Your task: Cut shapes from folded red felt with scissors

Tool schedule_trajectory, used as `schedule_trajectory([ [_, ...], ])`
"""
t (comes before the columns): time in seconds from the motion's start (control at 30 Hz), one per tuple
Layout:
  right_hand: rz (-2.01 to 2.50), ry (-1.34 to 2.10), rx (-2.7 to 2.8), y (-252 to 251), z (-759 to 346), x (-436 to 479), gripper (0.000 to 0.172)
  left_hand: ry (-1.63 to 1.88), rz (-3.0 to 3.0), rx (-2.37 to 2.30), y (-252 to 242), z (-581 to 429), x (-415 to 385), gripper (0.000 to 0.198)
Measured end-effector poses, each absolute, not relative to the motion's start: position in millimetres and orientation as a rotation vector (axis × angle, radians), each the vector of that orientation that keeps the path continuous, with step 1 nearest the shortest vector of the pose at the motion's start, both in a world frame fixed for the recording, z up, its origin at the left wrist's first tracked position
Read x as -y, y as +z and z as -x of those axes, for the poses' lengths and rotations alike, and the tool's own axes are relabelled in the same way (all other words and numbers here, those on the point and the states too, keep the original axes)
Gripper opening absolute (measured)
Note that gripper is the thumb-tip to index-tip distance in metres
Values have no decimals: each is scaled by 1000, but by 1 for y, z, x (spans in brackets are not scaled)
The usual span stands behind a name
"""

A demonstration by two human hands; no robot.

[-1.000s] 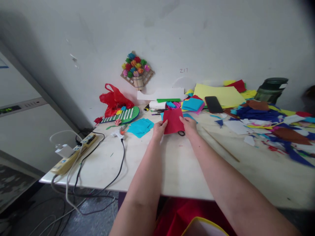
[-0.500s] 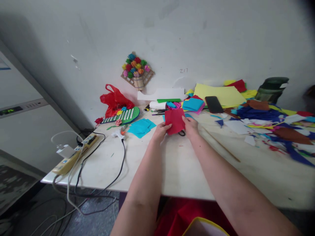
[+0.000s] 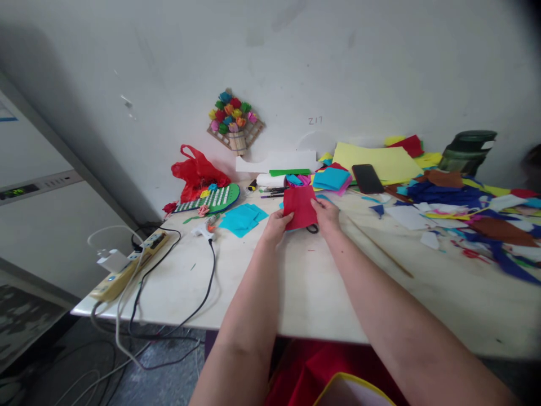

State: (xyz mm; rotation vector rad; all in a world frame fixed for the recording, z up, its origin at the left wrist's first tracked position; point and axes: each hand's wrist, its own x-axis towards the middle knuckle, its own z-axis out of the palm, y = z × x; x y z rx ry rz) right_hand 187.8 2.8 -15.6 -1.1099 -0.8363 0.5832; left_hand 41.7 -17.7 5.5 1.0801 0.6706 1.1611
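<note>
A red square of paper [image 3: 300, 207] is held up over the middle of the table. My left hand [image 3: 276, 225] pinches its lower left edge with the thumb on top. On the right edge, my right hand [image 3: 326, 215] grips it between thumb and fingers. Just below the red paper a black loop [image 3: 312, 229] shows; the rest of that object is hidden. Blue paper squares [image 3: 243, 219] lie left of my left hand. A thin wooden stick [image 3: 380, 248] lies to the right of my right hand.
A glue gun [image 3: 204, 229] with a black cord and a power strip [image 3: 127, 270] are at the left. Behind stand a red bag [image 3: 198, 169] and a phone [image 3: 367, 179]. Coloured scraps [image 3: 448, 197] and a dark green bottle [image 3: 467, 152] are at the right.
My right hand has shifted very slightly left along the edge of the red paper. Little else differs.
</note>
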Motion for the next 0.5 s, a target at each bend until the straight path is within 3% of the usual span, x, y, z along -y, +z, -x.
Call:
schedule_trajectory([
  [0.3, 923, 999, 740, 0, -181, 16, 29, 1152, -1157, -674, 2, -40, 11, 44],
  [0.5, 927, 979, 667, -3, -180, 12, 23, 1199, -1237, -776, 4, -41, 14, 44],
])
